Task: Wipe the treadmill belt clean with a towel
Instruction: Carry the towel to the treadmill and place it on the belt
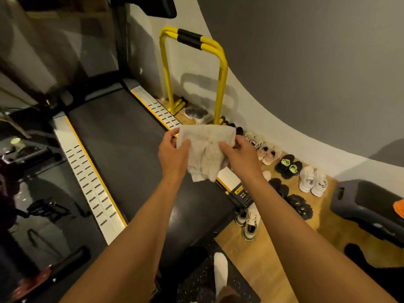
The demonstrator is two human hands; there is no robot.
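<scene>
A pale grey towel (205, 149) hangs folded in the air above the right side of the dark treadmill belt (122, 136). My left hand (173, 153) grips its left edge, and my right hand (237, 153) pinches its right edge. Both arms reach forward from the bottom of the view. The towel's lower corner droops toward the belt's right side rail (162, 111) without touching the belt. The belt runs from far left to near right, between two white slotted rails.
A yellow bar frame (220, 84) stands against the wall to the right of the treadmill. Several pairs of shoes (288, 166) line the wooden floor by the wall. A dark step platform (369, 206) sits at far right. The left rail (91, 182) borders a glossy dark floor.
</scene>
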